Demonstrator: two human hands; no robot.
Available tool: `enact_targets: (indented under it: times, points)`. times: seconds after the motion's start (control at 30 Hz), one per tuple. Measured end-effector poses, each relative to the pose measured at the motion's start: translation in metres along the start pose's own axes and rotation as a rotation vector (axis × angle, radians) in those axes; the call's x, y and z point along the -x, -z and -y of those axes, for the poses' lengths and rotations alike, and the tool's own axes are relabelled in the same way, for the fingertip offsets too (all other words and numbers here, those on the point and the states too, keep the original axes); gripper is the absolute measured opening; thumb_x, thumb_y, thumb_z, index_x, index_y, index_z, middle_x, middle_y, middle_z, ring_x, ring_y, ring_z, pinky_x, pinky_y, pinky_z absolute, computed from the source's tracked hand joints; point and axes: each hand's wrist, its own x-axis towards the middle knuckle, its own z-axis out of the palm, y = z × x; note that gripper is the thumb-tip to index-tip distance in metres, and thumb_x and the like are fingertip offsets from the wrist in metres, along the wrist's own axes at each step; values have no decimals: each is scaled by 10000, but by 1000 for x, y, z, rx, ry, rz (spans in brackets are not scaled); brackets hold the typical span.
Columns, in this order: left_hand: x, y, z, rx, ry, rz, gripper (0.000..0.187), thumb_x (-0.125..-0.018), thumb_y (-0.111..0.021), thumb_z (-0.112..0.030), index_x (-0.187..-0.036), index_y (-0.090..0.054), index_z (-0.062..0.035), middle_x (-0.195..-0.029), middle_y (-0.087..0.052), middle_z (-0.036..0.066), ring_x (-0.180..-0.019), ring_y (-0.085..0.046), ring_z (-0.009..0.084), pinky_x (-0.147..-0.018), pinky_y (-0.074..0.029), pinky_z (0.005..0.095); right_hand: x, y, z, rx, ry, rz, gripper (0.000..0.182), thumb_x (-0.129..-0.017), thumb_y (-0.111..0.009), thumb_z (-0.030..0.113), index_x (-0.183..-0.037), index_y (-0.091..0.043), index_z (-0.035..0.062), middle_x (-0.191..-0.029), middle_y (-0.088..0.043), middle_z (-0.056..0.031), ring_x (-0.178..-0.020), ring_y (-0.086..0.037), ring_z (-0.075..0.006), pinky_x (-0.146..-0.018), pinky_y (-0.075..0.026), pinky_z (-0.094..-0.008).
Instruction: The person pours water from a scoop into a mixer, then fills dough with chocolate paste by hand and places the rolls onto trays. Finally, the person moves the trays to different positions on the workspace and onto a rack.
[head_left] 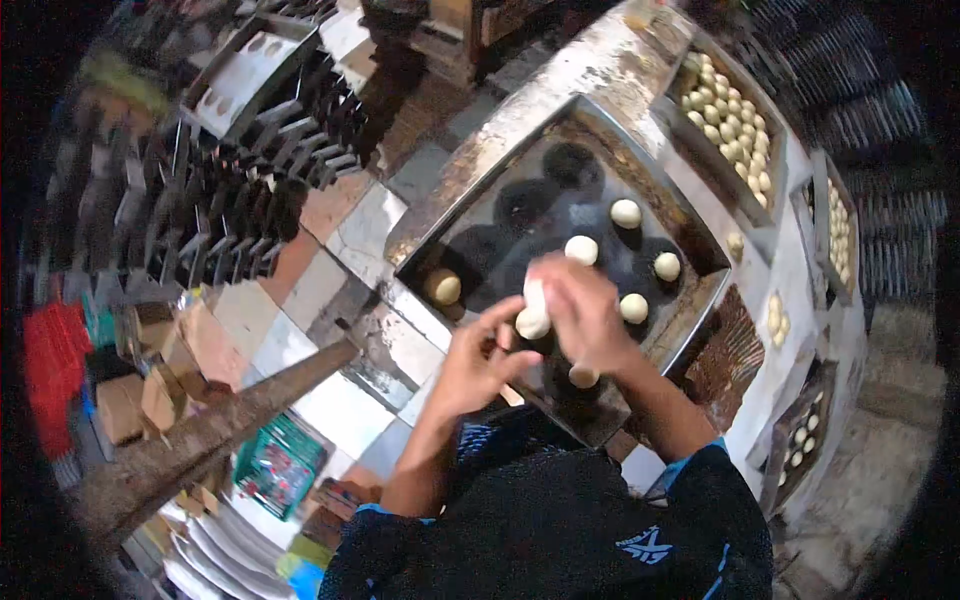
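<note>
Between my two hands is a pale piece of dough [534, 318], over a dark metal tray [470, 237]. My right hand [580, 308], blurred by motion, has its fingers curled around the dough's upper part. Lower and to the left, my left hand [480, 360] is cupped with thumb and fingers apart, fingertips right beside the dough. Round dough balls lie spaced out on the tray: one ball [581, 251] just above my right hand, another [633, 308] to its right, and a yellower one [443, 287] near the left edge.
At the right stands a box [672, 112] full of dough balls, with more filled trays beyond. Dark stacked trays [240, 215] fill the left. A wooden beam [220, 430] slants across the lower left, near a green crate [280, 466] and cardboard boxes [122, 408].
</note>
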Motion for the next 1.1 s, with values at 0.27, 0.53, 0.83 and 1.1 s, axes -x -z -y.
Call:
enact_targets:
  times: [0.27,0.53,0.83,1.1]
  points:
    - [47,104,6,-62,-153,-658,270,-789,-714,-30,-1036,-612,-72,-787,-432,-71,-653,-357,13,-559,-287,181,-34,-36,-107,666,-32,353,688,-913,-578,328,-1409,-269,-35,-1456,-246,-282,-1332,-256,-501,-1085,-258,-553]
    - [-24,46,-15,-1358,-46,-487,307,-766,-681,-390,-987,-733,-183,-1424,-352,229,-1272,-309,431,-1010,-229,595,-19,24,-25,500,165,-41,553,-862,-616,256,-1353,-448,66,-1446,-322,-235,-1297,-354,-430,-1068,-308,-516]
    - [-4,-23,-44,-1546,-391,-579,253,-674,-691,-184,-875,-602,-61,-1161,-555,152,-1109,-462,376,-971,-275,544,158,130,-11,315,-19,-452,328,-744,-663,75,-1063,-646,-3,-1064,-606,-203,-922,-628,-328,-830,-513,-387]
    - [46,-265,-9,-844,-516,281,553,-630,-739,-18,-1150,-553,-20,-1042,-622,186,-1011,-605,340,-853,-483,372,264,172,-8,-359,-312,-332,364,-908,-624,184,-1207,-581,-20,-1056,-676,-123,-981,-639,-161,-840,-504,-322]
